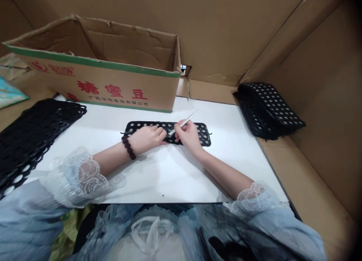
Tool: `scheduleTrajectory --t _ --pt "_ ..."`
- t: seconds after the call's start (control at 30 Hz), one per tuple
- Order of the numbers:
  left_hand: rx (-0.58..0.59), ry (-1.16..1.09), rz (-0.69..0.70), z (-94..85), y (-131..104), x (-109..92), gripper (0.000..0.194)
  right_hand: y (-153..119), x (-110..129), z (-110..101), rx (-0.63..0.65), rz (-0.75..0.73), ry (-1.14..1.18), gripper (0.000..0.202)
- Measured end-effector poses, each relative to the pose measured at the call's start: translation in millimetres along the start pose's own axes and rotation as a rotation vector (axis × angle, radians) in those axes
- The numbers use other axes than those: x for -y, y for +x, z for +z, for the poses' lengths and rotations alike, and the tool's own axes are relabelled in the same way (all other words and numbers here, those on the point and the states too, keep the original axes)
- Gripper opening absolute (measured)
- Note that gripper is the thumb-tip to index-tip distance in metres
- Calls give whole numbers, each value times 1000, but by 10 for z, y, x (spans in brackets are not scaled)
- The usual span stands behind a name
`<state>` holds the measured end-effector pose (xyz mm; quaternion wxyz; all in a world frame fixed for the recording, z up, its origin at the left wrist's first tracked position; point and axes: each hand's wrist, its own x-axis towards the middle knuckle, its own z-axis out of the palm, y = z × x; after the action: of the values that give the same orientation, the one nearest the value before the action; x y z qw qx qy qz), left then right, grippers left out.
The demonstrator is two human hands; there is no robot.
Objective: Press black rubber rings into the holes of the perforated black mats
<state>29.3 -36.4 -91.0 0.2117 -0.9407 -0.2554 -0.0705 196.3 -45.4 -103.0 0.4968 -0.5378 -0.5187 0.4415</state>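
Observation:
A flat black piece [205, 135] with rows of round white-looking dots or holes lies lengthwise on the white tabletop, a short dark thread end sticking out at each side. My left hand [148, 136] rests on its left half, fingers curled together and pressing at the middle. In my right hand [189, 135] is a slim white pen-like tool [187, 120], pinched between thumb and fingers. Its lower end points down at the piece, close to my left fingertips. The exact kind of its tip is too small to tell. Both hands cover the middle of the piece.
An open cardboard box [121, 84] stands behind the hands. To the left lies a heap of black perforated sheets [36, 129]; to the right, a stack of dotted black pieces [274, 106]. Cardboard walls [226, 31] enclose the white tabletop [175, 178].

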Motion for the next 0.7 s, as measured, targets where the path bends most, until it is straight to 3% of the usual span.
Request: scheduleTrajectory --t 0.23,0.4,0.7 --pt "16 -24 -22 -69 -51 -22 20 11 -78 71 -3 32 -17 15" --pt "-18 -51 -13 -45 -58 7 18 3 -92 81 -64 -12 -106 28" --pt "-34 -63 -26 -37 -56 13 18 39 -131 102 -89 -87 -270 25"
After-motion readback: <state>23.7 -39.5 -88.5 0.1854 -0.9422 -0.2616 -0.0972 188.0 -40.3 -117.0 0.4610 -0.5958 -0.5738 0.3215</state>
